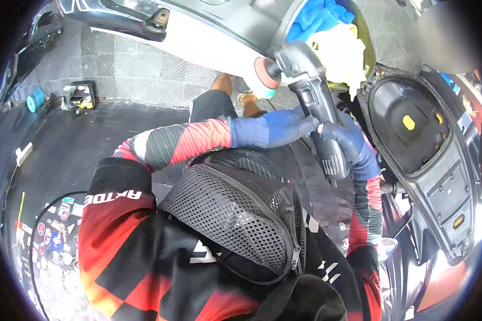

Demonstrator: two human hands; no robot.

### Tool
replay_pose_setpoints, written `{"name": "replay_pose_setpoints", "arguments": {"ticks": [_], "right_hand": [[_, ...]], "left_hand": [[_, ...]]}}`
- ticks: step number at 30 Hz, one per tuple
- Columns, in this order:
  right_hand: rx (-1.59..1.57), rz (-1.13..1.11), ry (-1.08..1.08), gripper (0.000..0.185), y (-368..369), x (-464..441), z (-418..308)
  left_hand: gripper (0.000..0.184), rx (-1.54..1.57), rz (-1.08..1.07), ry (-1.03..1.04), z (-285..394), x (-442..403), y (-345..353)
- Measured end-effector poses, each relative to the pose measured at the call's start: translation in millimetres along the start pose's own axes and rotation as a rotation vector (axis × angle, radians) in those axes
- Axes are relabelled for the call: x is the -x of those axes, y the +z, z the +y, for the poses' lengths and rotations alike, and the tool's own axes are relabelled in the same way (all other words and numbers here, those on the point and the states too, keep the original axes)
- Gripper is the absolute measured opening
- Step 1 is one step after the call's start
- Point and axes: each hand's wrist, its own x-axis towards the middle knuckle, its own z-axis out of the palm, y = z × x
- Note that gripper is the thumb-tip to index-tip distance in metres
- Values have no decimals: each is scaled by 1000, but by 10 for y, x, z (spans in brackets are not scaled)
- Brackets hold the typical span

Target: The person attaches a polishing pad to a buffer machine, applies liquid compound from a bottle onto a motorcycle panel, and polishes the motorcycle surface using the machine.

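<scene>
A black power polisher [318, 101] with a round orange-and-white pad [266, 74] is held upright in front of my body, its pad facing left. My right hand [349, 140], in a blue glove, is closed round the lower part of its body. My left hand [286, 127], gloved the same way, reaches in from the left. Its fingers are stretched out, with the tips against the polisher's side; part of them is hidden. Just beyond the tool, a blue cloth [318, 20] and a pale yellow cloth [340, 52] lie in an olive-coloured container [367, 33].
To the right is a black scooter seat [401, 128], underside showing. Dark and white bodywork [209, 45] crosses the top. A mesh bag [235, 211] rests against my waist. A teal spool [36, 100] and a small open box [80, 96] stand at the left on the floor.
</scene>
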Motion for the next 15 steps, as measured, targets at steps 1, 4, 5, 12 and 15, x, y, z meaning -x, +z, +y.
{"name": "replay_pose_setpoints", "arguments": {"ticks": [1,4,5,12,15], "right_hand": [[-20,17,52,58,-112,39,159],[-36,70,29,60,-398,59,577],[-74,90,44,61,-495,88,782],[-28,-4,-30,91,-570,101,824],[-120,-19,-262,91,-299,-20,677]], "left_hand": [[46,18,-44,-77,26,-82,86],[47,182,83,136,-283,-333,483],[47,175,86,143,-352,-368,570],[39,-199,-105,-51,-251,-468,600],[36,-288,-30,10,-738,-263,516]]}}
